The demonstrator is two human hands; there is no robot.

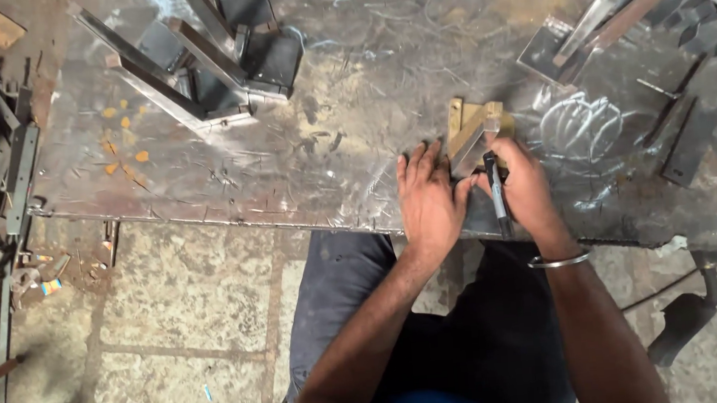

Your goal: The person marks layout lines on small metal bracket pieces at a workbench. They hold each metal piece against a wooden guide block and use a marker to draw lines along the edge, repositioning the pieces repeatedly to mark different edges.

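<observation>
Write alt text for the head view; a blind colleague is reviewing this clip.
Two bare hands work at the near edge of a scratched steel workbench: the left hand presses flat beside a small angled metal piece on a yellowish block, while the right hand holds a dark pen-like marker against it. Welded steel frames lie farther back.

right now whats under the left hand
The left hand lies flat on the steel table, fingertips against the metal piece. Whatever is beneath the palm is covered. The right hand holds a marker.
</observation>
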